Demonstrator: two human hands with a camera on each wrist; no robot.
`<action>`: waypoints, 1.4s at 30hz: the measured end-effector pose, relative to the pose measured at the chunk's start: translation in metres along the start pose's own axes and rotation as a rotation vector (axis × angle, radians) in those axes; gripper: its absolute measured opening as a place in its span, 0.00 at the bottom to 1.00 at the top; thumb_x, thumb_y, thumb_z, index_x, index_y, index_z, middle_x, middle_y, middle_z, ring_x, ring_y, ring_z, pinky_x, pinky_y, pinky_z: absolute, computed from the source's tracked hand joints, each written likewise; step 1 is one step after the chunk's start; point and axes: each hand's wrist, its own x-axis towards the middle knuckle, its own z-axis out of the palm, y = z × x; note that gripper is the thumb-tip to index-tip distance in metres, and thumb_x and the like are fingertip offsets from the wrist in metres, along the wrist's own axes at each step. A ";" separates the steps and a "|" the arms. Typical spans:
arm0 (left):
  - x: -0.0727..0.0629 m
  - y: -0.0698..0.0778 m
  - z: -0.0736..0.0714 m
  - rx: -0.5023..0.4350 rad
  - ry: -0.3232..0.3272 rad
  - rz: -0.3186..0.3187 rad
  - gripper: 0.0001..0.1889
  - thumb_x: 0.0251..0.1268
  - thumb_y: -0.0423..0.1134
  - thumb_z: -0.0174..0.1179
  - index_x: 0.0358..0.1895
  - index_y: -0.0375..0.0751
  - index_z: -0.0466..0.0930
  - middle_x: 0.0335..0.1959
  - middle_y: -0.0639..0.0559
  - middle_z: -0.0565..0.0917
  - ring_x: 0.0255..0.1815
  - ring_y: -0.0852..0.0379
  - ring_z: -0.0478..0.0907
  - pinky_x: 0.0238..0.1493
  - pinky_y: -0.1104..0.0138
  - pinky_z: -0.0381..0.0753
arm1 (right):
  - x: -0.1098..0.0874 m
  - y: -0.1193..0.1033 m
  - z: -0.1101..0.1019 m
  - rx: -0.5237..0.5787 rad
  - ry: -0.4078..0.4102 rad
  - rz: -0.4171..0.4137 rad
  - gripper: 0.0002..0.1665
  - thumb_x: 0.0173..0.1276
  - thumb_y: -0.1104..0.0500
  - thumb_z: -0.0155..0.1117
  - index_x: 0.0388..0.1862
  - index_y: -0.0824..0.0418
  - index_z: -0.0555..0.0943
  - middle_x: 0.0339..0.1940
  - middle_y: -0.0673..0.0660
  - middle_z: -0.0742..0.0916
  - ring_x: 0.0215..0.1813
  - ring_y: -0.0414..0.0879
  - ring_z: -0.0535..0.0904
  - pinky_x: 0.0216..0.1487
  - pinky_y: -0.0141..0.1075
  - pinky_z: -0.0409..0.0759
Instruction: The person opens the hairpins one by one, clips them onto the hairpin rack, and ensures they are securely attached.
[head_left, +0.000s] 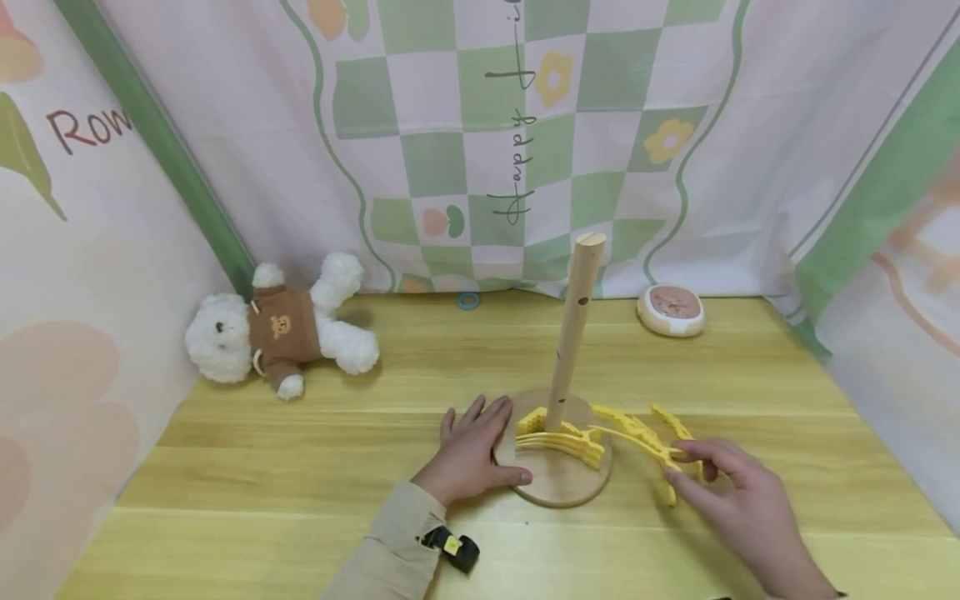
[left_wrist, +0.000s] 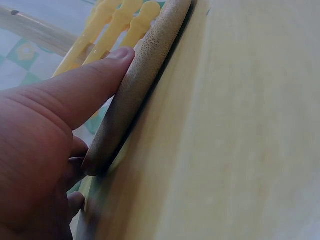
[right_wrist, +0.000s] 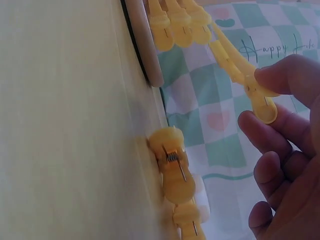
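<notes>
Head view: yellow clip point(head_left: 660, 454) is pinched in right hand point(head_left: 742, 498), long axis aimed left; wooden base point(head_left: 558, 490) is touched by left hand point(head_left: 471, 457), fingers extended.

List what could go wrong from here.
1. The held clip might slip or twist: the right hand pinches it only near its handle end.
2. Its far end points toward the yellow clips on the base, so it could bump them out of line.
3. The tall pole could wobble if knocked, though the left hand rests at the edge of its round base.
</notes>
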 end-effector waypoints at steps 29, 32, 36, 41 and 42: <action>-0.001 0.001 -0.002 -0.021 0.005 -0.003 0.56 0.54 0.64 0.70 0.81 0.43 0.51 0.81 0.50 0.54 0.82 0.43 0.42 0.74 0.38 0.31 | 0.014 -0.009 0.028 0.051 -0.026 -0.211 0.21 0.46 0.69 0.81 0.40 0.55 0.88 0.30 0.47 0.84 0.30 0.38 0.72 0.28 0.26 0.68; -0.001 0.002 -0.002 -0.017 0.007 -0.002 0.56 0.54 0.64 0.70 0.81 0.44 0.51 0.81 0.50 0.54 0.82 0.43 0.42 0.74 0.37 0.31 | 0.014 -0.009 0.028 0.036 -0.040 -0.199 0.20 0.47 0.68 0.81 0.41 0.55 0.88 0.29 0.47 0.83 0.31 0.38 0.72 0.26 0.26 0.67; -0.001 0.002 -0.003 -0.013 0.005 -0.002 0.56 0.54 0.64 0.70 0.81 0.44 0.51 0.81 0.51 0.54 0.82 0.43 0.41 0.74 0.38 0.31 | 0.015 -0.009 0.027 0.025 -0.054 -0.187 0.20 0.48 0.66 0.82 0.42 0.54 0.88 0.28 0.45 0.82 0.30 0.38 0.72 0.24 0.27 0.67; -0.001 0.003 -0.004 -0.008 0.003 -0.003 0.56 0.54 0.64 0.69 0.81 0.44 0.51 0.81 0.51 0.54 0.82 0.44 0.41 0.74 0.38 0.31 | 0.016 -0.010 0.028 0.026 -0.063 -0.188 0.20 0.49 0.66 0.81 0.42 0.54 0.88 0.28 0.46 0.81 0.30 0.38 0.71 0.24 0.26 0.66; -0.001 0.003 -0.004 -0.007 0.002 -0.004 0.56 0.54 0.64 0.69 0.81 0.44 0.51 0.81 0.51 0.54 0.82 0.44 0.41 0.74 0.38 0.31 | 0.016 -0.010 0.028 0.026 -0.065 -0.187 0.20 0.49 0.66 0.81 0.42 0.55 0.88 0.28 0.46 0.81 0.30 0.38 0.72 0.24 0.26 0.65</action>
